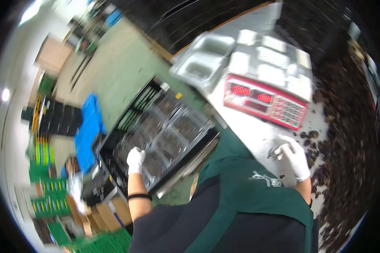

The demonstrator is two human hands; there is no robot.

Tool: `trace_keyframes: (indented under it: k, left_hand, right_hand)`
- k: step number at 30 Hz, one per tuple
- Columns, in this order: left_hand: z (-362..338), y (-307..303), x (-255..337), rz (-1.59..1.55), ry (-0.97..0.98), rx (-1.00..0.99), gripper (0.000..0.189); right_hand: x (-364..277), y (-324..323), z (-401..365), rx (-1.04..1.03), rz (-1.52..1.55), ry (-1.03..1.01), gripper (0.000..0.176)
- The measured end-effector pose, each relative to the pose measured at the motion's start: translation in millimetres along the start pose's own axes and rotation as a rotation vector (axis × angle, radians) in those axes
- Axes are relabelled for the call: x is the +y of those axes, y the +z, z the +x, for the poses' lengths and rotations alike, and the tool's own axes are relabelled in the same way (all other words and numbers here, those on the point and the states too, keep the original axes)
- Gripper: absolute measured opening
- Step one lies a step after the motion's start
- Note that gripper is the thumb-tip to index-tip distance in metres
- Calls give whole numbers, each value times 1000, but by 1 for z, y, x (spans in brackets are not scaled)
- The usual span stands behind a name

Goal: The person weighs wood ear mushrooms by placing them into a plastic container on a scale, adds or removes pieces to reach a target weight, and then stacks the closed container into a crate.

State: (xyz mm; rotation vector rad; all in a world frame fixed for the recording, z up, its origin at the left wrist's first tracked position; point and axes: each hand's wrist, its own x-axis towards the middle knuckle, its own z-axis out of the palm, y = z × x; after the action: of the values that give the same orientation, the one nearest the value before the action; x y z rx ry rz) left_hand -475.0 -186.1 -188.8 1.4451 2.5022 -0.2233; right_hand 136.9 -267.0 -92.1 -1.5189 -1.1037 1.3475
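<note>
My left hand (pixel 136 160), in a white glove, is over the near left side of a black crate (pixel 156 133) that holds clear plastic trays (pixel 171 137) with dark contents. Its fingers look curled, but blur hides whether they hold anything. White-gloved too, my right hand (pixel 292 155) is above the metal table (pixel 257 141), just below a red scale (pixel 264 101). Its fingers are bent and apart, with small dark pieces near the fingertips. On the scale's plate lie several white blocks or packs.
A dark heap of small pieces (pixel 342 143) spreads along the right of the table. Two joined metal trays (pixel 204 59) stand left of the scale. Beyond the crate are a blue sheet (pixel 88 133), a cardboard box (pixel 114 214) and green crates (pixel 50 204) on the floor.
</note>
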Motion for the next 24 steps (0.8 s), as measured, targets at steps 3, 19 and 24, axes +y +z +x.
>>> trace_keyframes:
  k: [3,19,24]
  left_hand:
    - [3,-78,161,-663,597,394,28]
    - [59,-93,434,-222,1232,355,19]
    - [75,-91,432,-214,1268,363,20]
  right_hand:
    - [33,-6,-16,72,-61,27,32]
    - [112,28,-137,1118,-407,-12,20]
    - [124,23,-138,1205,-444,-119,18]
